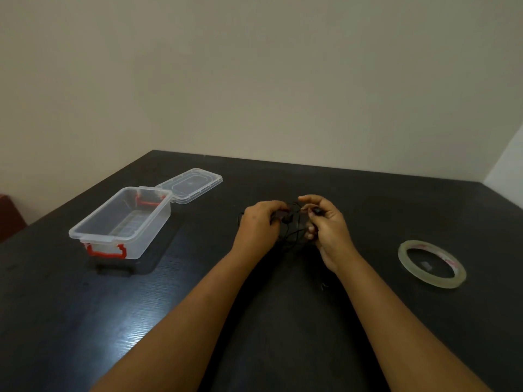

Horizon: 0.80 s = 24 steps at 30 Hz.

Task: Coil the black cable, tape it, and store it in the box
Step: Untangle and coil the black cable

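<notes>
While the box (119,237) stands open on the worktop (56,306), its lid (189,185) lying at its far right corner, the head view shows a person holding the cable (291,230) well to the right of the box, low over the surface. The left hand (259,224) has its grip closed round a bunch of loose strands. The right hand (328,224) pinches a small dark piece on the cable, perhaps a plug, between thumb and fingers. The loops look uneven and tangled, so coiling seems barely begun. To do it well, the left hand should probably anchor one end while the right feeds on even, untwisted loops small enough to fit the box. The tape (404,256) lies flat farther right of the box, beyond the right hand, handy for binding the finished coil.
</notes>
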Each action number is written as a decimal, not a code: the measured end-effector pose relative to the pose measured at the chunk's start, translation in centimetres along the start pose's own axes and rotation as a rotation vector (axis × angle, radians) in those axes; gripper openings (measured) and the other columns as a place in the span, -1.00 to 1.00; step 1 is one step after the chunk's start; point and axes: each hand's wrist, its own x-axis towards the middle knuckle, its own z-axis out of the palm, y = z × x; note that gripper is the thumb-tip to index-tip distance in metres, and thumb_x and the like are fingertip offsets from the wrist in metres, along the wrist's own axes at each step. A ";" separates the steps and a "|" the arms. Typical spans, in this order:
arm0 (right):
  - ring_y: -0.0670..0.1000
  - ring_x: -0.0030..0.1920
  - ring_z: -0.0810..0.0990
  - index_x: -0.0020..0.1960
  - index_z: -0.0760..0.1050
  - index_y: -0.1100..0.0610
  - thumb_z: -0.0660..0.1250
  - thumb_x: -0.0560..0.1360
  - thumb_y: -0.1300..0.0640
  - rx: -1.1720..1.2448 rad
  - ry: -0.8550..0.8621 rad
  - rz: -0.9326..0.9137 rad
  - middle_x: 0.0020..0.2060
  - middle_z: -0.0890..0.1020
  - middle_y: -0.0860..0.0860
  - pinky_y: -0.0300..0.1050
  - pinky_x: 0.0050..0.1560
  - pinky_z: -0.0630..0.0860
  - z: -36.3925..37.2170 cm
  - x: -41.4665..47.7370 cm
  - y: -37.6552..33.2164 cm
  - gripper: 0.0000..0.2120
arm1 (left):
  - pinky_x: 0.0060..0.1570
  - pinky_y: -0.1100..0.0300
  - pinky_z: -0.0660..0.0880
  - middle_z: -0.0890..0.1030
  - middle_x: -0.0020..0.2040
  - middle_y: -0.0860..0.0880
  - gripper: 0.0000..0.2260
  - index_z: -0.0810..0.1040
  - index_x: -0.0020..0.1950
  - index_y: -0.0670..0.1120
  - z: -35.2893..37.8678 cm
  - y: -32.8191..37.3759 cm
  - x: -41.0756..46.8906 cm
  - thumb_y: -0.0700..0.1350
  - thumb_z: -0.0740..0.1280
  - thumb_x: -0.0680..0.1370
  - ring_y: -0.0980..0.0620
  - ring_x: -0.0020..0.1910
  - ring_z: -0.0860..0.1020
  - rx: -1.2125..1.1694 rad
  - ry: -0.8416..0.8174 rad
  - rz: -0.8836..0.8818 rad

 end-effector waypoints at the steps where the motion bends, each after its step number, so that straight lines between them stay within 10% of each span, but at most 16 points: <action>1: -0.12 -0.45 0.32 -0.03 0.58 0.03 0.08 0.59 0.39 -0.004 0.004 0.007 -0.12 0.56 0.00 -0.25 -0.45 0.31 0.0 0.0 0.0 -0.62 | -0.07 0.20 0.58 0.65 0.02 -0.06 -0.74 0.62 0.12 -0.08 -0.1 0.1 0.0 -0.31 0.26 0.53 0.02 -0.12 0.62 -0.028 0.030 -0.023; 5: -0.12 -0.43 0.36 -0.08 0.58 0.03 0.10 0.60 0.35 -0.072 0.007 0.042 -0.04 0.61 0.02 -0.24 -0.42 0.36 0.2 -0.1 0.0 -0.65 | -0.32 0.22 0.49 0.61 -0.13 -0.02 -0.79 0.62 0.08 -0.07 -0.2 0.3 0.2 -0.23 0.24 0.55 0.02 -0.26 0.53 -0.135 0.101 -0.099; 9: -0.11 -0.40 0.41 -0.03 0.57 0.00 0.11 0.61 0.31 -0.164 -0.009 0.068 -0.02 0.61 0.03 -0.21 -0.34 0.45 0.2 -0.2 0.0 -0.67 | -0.09 0.34 0.42 0.57 -0.06 0.08 -0.80 0.63 0.09 -0.04 -0.1 0.1 0.4 -0.20 0.28 0.55 0.07 0.01 0.48 -0.183 0.221 -0.088; 15: -0.10 -0.33 0.44 0.07 0.57 0.04 0.08 0.60 0.31 -0.290 -0.029 0.076 -0.08 0.57 0.03 -0.20 -0.34 0.45 0.4 0.0 0.1 -0.68 | -0.23 0.40 0.52 0.51 0.16 0.03 -0.66 0.54 0.26 -0.04 -0.3 0.3 0.4 -0.27 0.35 0.51 0.14 -0.33 0.53 -0.359 0.296 -0.062; 24: -0.06 -0.26 0.46 -0.05 0.51 0.06 0.04 0.59 0.36 0.278 0.155 0.194 -0.21 0.53 0.01 -0.15 -0.25 0.42 -0.4 0.3 -0.9 -0.67 | -0.06 0.15 0.58 0.36 0.21 0.09 -0.61 0.49 0.26 -0.01 -0.4 -0.7 0.8 -0.37 0.24 0.51 0.03 -0.07 0.57 -0.359 0.310 -0.324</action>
